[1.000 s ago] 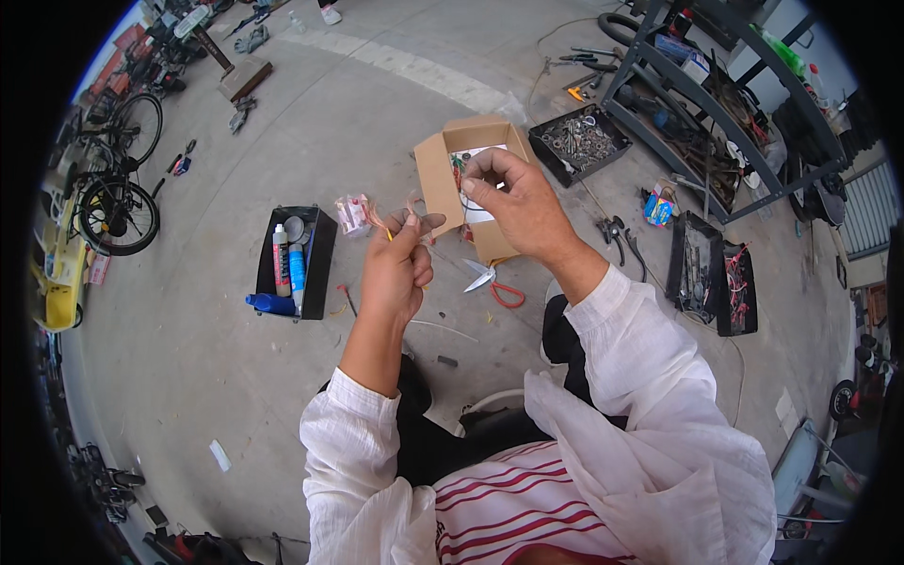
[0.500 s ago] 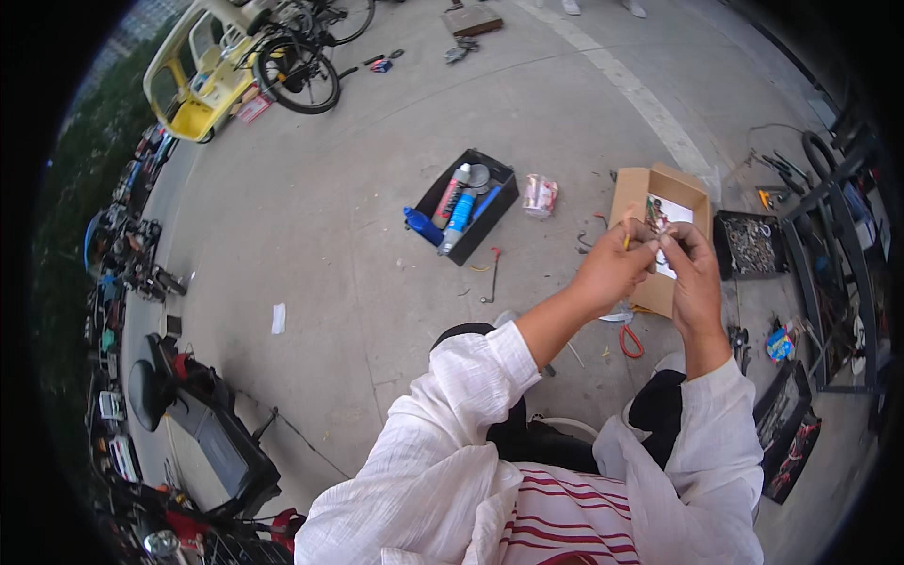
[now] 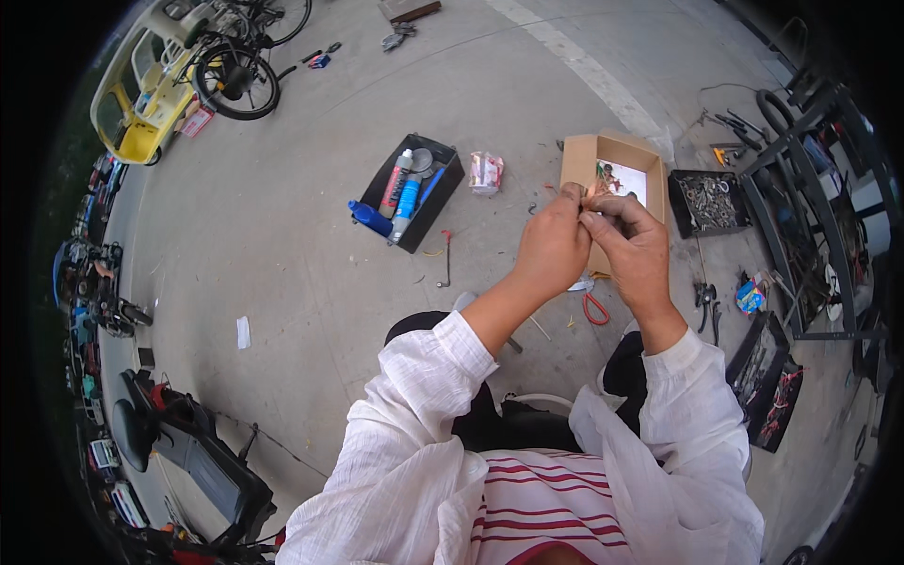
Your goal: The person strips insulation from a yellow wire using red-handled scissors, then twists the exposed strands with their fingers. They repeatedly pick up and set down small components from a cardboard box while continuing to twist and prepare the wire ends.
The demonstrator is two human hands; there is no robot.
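We see a yellow vehicle (image 3: 139,142) beside a wheel (image 3: 238,86); a dark scooter (image 3: 209,469); a white scrap (image 3: 243,332) on the floor (image 3: 301,245).

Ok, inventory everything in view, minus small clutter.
Open cardboard box: one, brown, right of centre
Rectangular plastic bin with bottles: one, black, left of box
Plastic packet: one, pink-white, between them
Shallow tray of metal bits: one, black, right of box
Metal scissors: one, red-handled, near box
Narrow trays: two, black, lower right
Metal rack: one, dark grey, far right
Boxy vehicle: one, yellow-white, upper left
Scooter: one, black, lower left
Parked vehicles: several, mixed colours, left edge
Loose sleeves: two, white, lower middle
Left hand, right hand: two, bare, over box
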